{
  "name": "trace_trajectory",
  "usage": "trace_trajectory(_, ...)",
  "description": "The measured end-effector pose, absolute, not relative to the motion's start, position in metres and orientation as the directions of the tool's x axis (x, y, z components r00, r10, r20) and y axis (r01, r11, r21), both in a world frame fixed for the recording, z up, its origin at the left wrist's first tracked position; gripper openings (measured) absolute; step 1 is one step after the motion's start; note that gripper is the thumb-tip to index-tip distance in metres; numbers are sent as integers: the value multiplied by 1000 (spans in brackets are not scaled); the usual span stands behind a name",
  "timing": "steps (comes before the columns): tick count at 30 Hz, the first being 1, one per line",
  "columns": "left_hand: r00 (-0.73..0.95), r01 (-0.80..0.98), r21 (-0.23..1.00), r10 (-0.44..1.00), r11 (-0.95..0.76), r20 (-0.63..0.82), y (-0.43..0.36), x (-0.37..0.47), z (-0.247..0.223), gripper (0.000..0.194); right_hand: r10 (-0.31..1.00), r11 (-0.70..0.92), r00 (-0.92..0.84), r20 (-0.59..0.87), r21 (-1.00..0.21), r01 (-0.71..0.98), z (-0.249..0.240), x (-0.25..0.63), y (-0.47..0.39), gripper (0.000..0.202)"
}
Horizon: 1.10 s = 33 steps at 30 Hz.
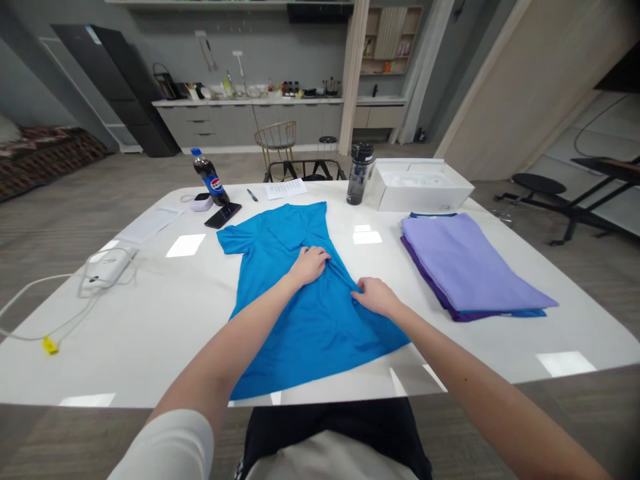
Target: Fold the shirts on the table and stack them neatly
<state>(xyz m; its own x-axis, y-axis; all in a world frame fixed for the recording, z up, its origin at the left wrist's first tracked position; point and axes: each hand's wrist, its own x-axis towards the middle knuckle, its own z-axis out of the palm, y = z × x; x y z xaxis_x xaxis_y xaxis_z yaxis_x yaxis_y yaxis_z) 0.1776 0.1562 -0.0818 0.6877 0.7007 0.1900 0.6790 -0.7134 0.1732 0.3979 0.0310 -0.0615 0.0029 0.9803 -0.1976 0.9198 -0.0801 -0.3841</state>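
Note:
A blue T-shirt (285,333) lies spread on the white table in front of me, collar end away from me. One sleeve sticks out to the left; the right side is folded inward, and no sleeve shows there. My left hand (310,265) rests on the upper middle of the shirt, its curled fingers gathering fabric at the fold. Lower down, my right hand (376,296) pinches the shirt's right edge between thumb and fingers. Creases run through the cloth between both hands.
Folded purple and blue clothes (465,260) are stacked at the right. Behind stand a white box (420,190), a dark tumbler (359,177) and a cola bottle (210,177). A phone (223,215), papers (286,189) and a white corded device (110,268) lie around the shirt.

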Motion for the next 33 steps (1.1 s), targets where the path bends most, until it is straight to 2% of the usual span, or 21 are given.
trace_trajectory(4, 711, 655, 172, 677, -736, 189, 138, 189, -75, 37, 982, -52, -64, -177, -582, 811, -46, 408, -3, 17)
trace_trajectory(8, 703, 663, 159, 681, -732, 204, 122, 197, -71, 38, 937, -173, -189, -294, -861, 479, -25, 411, -32, 20)
trace_trajectory(11, 678, 703, 158, 720, -694, 147, 118, 201, -70, 39, 852, -351, -321, -413, -906, 235, -10, 412, -48, 25)
trace_trajectory(14, 640, 744, 158, 761, -649, 108, 116, 203, -72, 36, 792, -472, -368, -487, -871, 137, -1, 416, -59, 32)
trace_trajectory(17, 596, 783, 146, 796, -605, 104, 112, 205, -74, 35, 770, -531, -303, -561, -827, 185, 1, 422, -71, 35)
trace_trajectory(20, 594, 785, 110, 791, -610, 144, 104, 209, -72, 37, 811, -508, -184, -555, -825, 248, 1, 422, -86, 32)
trace_trajectory(24, 640, 742, 76, 737, -667, 220, 101, 211, -56, 35, 922, -362, -65, -382, -909, 208, 9, 403, -106, 23)
trace_trajectory(26, 593, 763, 114, 760, -636, 266, 103, 208, -46, 33, 971, -230, 7, -240, -918, 322, 15, 387, -114, 28)
trace_trajectory(29, 508, 803, 165, 804, -572, 310, 105, 194, -35, 32, 1000, 12, 5, 18, -796, 605, 21, 357, -127, 42)
trace_trajectory(31, 511, 815, 136, 810, -563, 287, 98, 182, -35, 34, 979, 201, -123, 165, -636, 745, 15, 336, -137, 48)
trace_trajectory(33, 578, 788, 82, 778, -611, 245, 83, 169, -39, 40, 933, 356, -286, 217, -455, 816, 3, 319, -146, 49)
